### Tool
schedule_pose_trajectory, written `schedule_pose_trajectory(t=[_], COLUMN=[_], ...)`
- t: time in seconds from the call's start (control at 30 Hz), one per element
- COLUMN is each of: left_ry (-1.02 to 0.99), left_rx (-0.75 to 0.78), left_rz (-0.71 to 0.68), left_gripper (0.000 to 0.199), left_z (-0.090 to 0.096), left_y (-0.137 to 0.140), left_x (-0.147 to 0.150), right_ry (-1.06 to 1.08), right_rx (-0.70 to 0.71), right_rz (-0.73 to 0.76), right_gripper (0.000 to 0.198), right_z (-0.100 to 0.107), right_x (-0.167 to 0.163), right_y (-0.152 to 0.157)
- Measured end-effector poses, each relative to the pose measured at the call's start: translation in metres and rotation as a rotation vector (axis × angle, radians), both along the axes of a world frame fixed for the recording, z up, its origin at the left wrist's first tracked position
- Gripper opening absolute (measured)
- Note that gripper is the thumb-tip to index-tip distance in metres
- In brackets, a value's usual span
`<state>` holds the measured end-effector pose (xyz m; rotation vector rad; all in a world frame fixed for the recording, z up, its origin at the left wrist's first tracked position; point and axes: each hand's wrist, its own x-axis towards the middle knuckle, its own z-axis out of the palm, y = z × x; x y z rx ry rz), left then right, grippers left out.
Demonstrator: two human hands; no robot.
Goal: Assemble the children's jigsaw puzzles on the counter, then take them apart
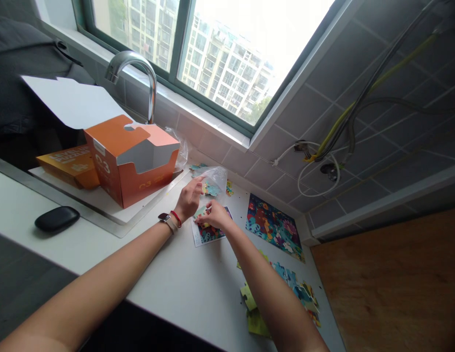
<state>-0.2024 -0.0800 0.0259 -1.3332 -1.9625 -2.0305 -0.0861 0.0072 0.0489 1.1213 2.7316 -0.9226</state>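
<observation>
My left hand (pixel 189 197), with a watch and a red cord at the wrist, has its fingers stretched out at the edge of a clear plastic bag (pixel 217 177). Puzzle pieces (pixel 211 189) show in or beneath that bag. My right hand (pixel 216 215) pinches a pale green puzzle piece (pixel 200 211) above a small dark picture card (pixel 209 236). The fingers partly cover both the piece and the card. Behind my right forearm lie several loose puzzle pieces (pixel 286 275), blue, green and yellow.
A colourful picture sheet (pixel 273 227) lies by the tiled wall. At left stand an orange box (pixel 139 183) with its lid up and a yellow-orange packet (pixel 71 166). A black oval case (pixel 57 219) sits near the counter's front edge. Behind the box rises a faucet (pixel 153 93).
</observation>
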Motion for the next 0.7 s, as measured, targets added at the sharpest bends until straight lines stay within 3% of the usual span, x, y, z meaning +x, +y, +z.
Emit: schedule_pose_trajectory(t=[0.17, 0.33, 0.43, 0.5, 0.53, 0.6, 0.7], left_ry=[0.013, 0.029, 0.026, 0.044, 0.060, 0.098, 0.127], left_rx=[-0.005, 0.002, -0.009, -0.017, -0.020, -0.033, -0.058], left_rz=[0.011, 0.013, 0.019, 0.028, 0.031, 0.025, -0.016], left_gripper=[0.064, 0.062, 0.058, 0.054, 0.053, 0.049, 0.045], left_z=[-0.001, -0.002, -0.002, -0.002, -0.002, -0.003, -0.004], left_y=[0.001, 0.002, 0.001, 0.000, 0.001, 0.001, 0.002], left_x=[0.000, 0.000, -0.002, -0.002, -0.002, -0.001, -0.001], right_ry=[-0.110, -0.066, 0.006, 0.192, 0.298, 0.443, 0.514], right_rx=[0.151, 0.043, -0.125, -0.401, -0.456, -0.442, -0.382], right_rz=[0.079, 0.102, 0.137, -0.003, -0.108, -0.275, -0.312], right_gripper=[0.058, 0.029, 0.023, 0.024, 0.027, 0.031, 0.034], right_z=[0.001, 0.012, 0.024, 0.032, 0.035, 0.038, 0.038], right_x=[-0.007, -0.004, 0.006, 0.008, 0.007, -0.002, -0.020], right_y=[-0.004, -0.007, 0.000, 0.008, 0.012, 0.019, 0.026])
